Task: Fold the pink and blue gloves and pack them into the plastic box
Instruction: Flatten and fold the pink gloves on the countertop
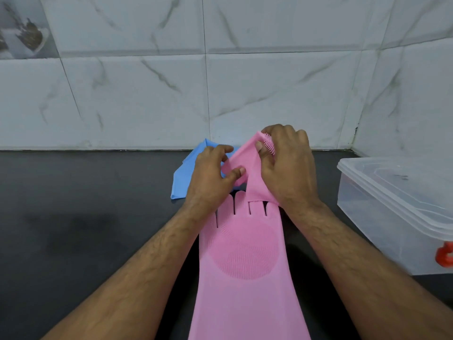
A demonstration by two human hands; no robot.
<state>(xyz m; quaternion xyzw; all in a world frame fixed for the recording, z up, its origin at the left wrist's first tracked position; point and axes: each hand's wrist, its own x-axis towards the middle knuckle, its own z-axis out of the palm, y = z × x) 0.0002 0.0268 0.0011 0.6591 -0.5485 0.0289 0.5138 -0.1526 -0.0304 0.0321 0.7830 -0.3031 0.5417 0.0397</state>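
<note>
step: folding stage, a pink glove [245,253] lies flat on the dark tabletop [85,229], a second pink piece lifted over its fingers
left hand [210,173]: pinching the lifted pink piece
right hand [286,165]: gripping its bristled top end
blue glove [182,177]: behind the hands, near the wall, not folded yet by the look of it
plastic box [392,212]: right, lid on
next: likely lay the lifted piece down flat, crease; box needs opening
hidden: blue glove half covered; pink cuff and box cut off by frame; unclear if the lifted piece is a separate glove
</note>
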